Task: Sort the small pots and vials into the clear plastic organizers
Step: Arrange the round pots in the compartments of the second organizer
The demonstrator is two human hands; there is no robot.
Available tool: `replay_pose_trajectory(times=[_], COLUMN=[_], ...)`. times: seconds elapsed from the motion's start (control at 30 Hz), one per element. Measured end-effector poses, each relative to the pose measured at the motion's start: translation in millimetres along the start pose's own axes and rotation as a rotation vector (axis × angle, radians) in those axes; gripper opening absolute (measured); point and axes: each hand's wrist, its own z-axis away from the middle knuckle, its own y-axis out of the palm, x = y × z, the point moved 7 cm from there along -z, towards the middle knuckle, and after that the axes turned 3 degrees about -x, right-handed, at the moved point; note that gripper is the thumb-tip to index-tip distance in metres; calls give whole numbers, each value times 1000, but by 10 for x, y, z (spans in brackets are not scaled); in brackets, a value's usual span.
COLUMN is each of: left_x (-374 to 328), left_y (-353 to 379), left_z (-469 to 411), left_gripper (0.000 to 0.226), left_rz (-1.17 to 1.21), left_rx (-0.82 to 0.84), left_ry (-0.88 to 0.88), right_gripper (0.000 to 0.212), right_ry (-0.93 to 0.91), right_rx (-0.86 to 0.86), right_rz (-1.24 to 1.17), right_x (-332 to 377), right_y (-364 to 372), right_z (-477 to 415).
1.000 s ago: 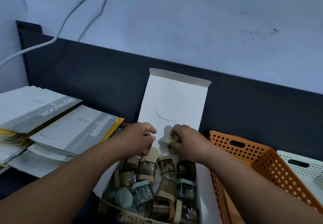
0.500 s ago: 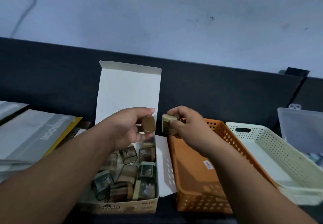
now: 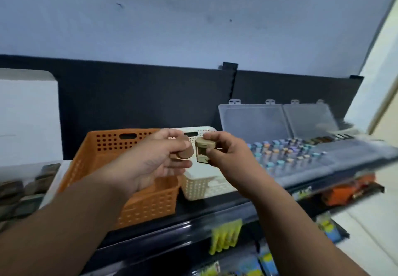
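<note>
My left hand (image 3: 150, 163) grips a small brown-lidded pot (image 3: 184, 152) over the orange basket. Beside it, my right hand (image 3: 228, 157) holds a small beige-lidded pot (image 3: 203, 150) above the cream basket. The two pots are almost touching. To the right on the shelf lie clear plastic organizers (image 3: 301, 168) with their lids (image 3: 252, 120) raised, filled with several vials with blue and orange caps (image 3: 284, 151). At the far left edge the white cardboard box (image 3: 28, 114) with more dark pots (image 3: 13, 189) shows blurred.
An orange perforated basket (image 3: 103, 153) and a cream perforated basket (image 3: 200, 187) sit side by side on the dark shelf (image 3: 193, 217). A dark back panel (image 3: 140, 95) runs behind. Packaged goods hang below the shelf edge (image 3: 226, 235). A pale floor lies at right.
The view has swung right, and both hands have carried their pots from the cardboard box over to the baskets. The clear organizers have come into sight.
</note>
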Motion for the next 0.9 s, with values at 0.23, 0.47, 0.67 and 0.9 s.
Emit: replay_pose_trajectory(times=[0.23, 0.47, 0.67, 0.9], left_x=[269, 523, 548, 595], left_y=[1622, 3088, 3939, 4707], left_z=[-8, 76, -72, -520], left_gripper=[37, 25, 17, 11], left_rz=[12, -83, -172, -159], left_rx=[210, 384, 433, 524], left_ry=[-12, -6, 91, 119], right_gripper=[31, 36, 31, 30], right_ry=[64, 165, 187, 251], right_rx=[-138, -310, -434, -517], right_rz=[-18, 19, 12, 72], right_x=[-553, -1060, -1344, -1786], right_y=[-1413, -2734, -3466, -4036], right_z=[414, 914, 1101, 874])
